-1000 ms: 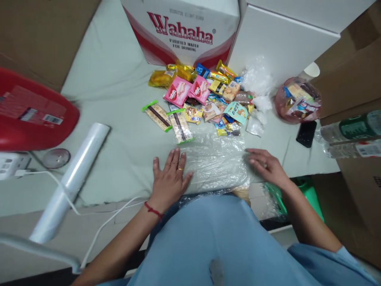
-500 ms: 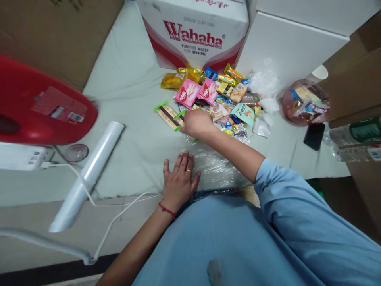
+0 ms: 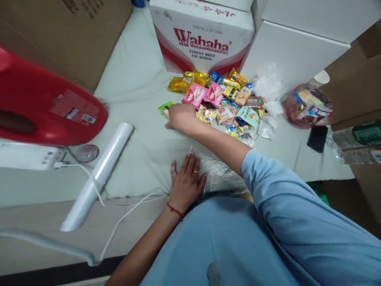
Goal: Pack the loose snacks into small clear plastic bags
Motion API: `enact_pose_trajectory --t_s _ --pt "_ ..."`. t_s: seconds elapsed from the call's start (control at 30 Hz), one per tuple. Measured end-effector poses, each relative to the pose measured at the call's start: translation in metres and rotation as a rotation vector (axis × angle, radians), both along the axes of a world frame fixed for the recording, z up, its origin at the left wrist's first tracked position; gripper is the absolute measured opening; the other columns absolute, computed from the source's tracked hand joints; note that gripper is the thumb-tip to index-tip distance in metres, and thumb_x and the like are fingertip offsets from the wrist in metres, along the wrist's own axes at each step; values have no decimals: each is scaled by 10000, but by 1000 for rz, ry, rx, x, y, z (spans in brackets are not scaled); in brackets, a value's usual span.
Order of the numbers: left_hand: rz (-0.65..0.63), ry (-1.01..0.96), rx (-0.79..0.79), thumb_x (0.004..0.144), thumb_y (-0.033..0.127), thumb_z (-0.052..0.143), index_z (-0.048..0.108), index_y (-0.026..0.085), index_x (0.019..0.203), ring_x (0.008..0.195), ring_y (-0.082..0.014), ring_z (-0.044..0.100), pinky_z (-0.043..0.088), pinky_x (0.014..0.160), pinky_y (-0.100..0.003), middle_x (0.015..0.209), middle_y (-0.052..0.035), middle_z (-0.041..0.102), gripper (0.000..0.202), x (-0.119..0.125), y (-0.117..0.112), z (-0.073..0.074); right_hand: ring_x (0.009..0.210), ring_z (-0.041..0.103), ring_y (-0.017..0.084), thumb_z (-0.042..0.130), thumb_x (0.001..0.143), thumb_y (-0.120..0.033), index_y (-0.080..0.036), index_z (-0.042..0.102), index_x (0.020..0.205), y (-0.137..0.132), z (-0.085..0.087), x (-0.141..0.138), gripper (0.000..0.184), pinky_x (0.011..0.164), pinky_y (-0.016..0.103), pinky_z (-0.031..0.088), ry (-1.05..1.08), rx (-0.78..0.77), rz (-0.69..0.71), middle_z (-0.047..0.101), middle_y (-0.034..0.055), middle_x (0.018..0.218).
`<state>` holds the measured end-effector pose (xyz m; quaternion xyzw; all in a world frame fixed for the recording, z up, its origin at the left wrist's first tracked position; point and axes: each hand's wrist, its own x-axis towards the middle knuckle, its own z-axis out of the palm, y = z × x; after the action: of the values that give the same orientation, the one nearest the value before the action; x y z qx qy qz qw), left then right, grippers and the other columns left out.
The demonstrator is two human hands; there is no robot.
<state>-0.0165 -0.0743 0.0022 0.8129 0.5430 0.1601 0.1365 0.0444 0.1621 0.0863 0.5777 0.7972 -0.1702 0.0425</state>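
My left hand point(image 3: 187, 180) lies flat and open on the pale cloth, its fingers resting on the left edge of a sheet of clear plastic wrap point(image 3: 222, 174). My right hand point(image 3: 180, 116) reaches forward across the sheet and is curled over the green-ended wafer packs point(image 3: 164, 108) at the left edge of a pile of snack packets point(image 3: 222, 101). Its fingers are bent down on the packs and mostly hidden. Two pink wafer packets point(image 3: 202, 94) lie just beyond the hand.
A Wahaha water carton point(image 3: 202, 35) and a white box point(image 3: 294, 51) stand behind the pile. A roll of cling film point(image 3: 99, 174), a red appliance point(image 3: 44, 107), a white power strip point(image 3: 29, 157) and cable lie left. A pink bag of snacks point(image 3: 308, 105), phone point(image 3: 317, 138) and bottles point(image 3: 357, 143) are right.
My right hand left the right edge of the plastic sheet, reached forward to the wafer packs and slid further left over them. The left hand stayed flat on the sheet's edge.
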Motion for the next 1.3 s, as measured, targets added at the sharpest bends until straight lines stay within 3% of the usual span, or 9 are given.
enact_pose_trajectory --t_s 0.17,0.33,0.47,0.53,0.63,0.77,0.97,1.13,1.3 --pt "-4 7 10 1065 408 477 477 200 1597 1547 -355 452 87 1302 -689 1659 -196 470 571 -1 0 3 1206 718 338 677 922 -174 -117 704 1281 -6 5 8 364 965 412 581 11 -50 20 740 205 1312" --pt "12 -59 -37 1093 409 379 570 204 1510 1527 -323 478 148 1301 -650 1627 -169 529 502 -8 9 8 1162 685 325 739 847 -240 -150 585 1396 -15 50 58 577 960 398 547 171 35 92 725 132 1304" --pt "17 -87 -42 1088 397 375 590 190 1481 1493 -314 517 203 1286 -646 1583 -168 579 493 -12 20 10 1173 637 293 730 844 -281 -166 537 1415 -56 78 121 614 979 377 492 310 136 148 673 112 1352" --pt "14 -34 -20 1068 398 438 584 188 1493 1519 -342 483 160 1288 -681 1595 -172 566 496 -12 22 10 1140 639 286 755 815 -291 -173 553 1389 -87 73 153 620 940 360 482 292 57 177 671 110 1323" --pt "13 58 4 1055 386 470 564 213 1529 1579 -368 393 84 1288 -724 1638 -157 517 513 -12 23 8 1061 656 277 746 823 -288 -194 572 1378 -135 46 192 589 836 326 462 144 -100 98 671 112 1273" --pt "7 111 -19 1064 418 434 424 220 1636 1584 -359 388 44 1282 -751 1692 -159 432 605 -12 20 6 933 668 245 707 872 -307 -234 548 1423 -173 24 221 579 726 300 405 -23 -151 -20 646 114 1299" --pt "25 139 -37 1062 455 410 289 194 1693 1592 -363 374 47 1274 -766 1704 -189 398 693 -11 19 6 920 684 240 659 911 -295 -255 519 1446 -171 33 199 554 684 305 394 -56 -120 109 622 112 1340" --pt "46 142 -35 1061 467 423 291 172 1689 1590 -360 378 36 1284 -748 1698 -212 397 707 -9 18 6 853 704 230 571 947 -214 -245 536 1421 -161 13 174 477 667 314 418 -137 -118 188 622 128 1329" --pt "49 119 -8 1064 478 431 249 168 1700 1578 -372 397 48 1280 -751 1696 -223 399 730 -10 17 3 870 718 225 620 962 -264 -252 529 1446 -160 0 179 493 674 311 450 -106 -110 219 604 123 1407"
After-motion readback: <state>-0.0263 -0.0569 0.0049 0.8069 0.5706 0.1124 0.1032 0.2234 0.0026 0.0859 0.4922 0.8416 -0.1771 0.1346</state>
